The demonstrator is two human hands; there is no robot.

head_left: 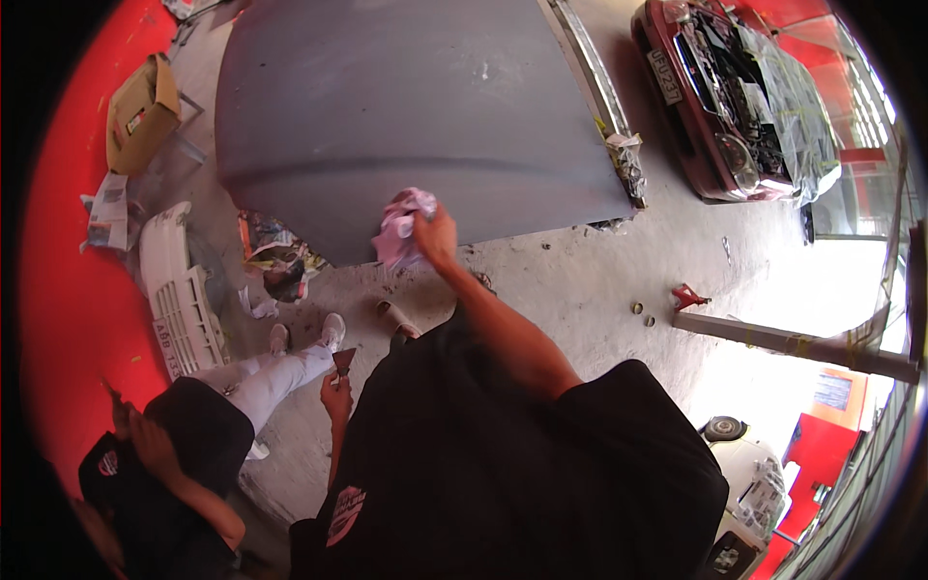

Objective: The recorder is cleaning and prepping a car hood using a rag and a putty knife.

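Observation:
A pink cloth (398, 232) is bunched in my right hand (437, 237), whose fingers are closed round it. The cloth lies against the near edge of a dull grey car hood (416, 106). Lower and to the left, my left hand (336, 398) is closed on the handle of a putty knife (343, 361). Its dark, wide blade points up, well apart from the hood.
Another person (174, 445) in a black shirt stands at my left. A white bumper (179, 290) and an open cardboard box (143, 116) are beyond. A dark red car (735, 106) stands far right. A red stand (688, 296) is by a beam (793, 340).

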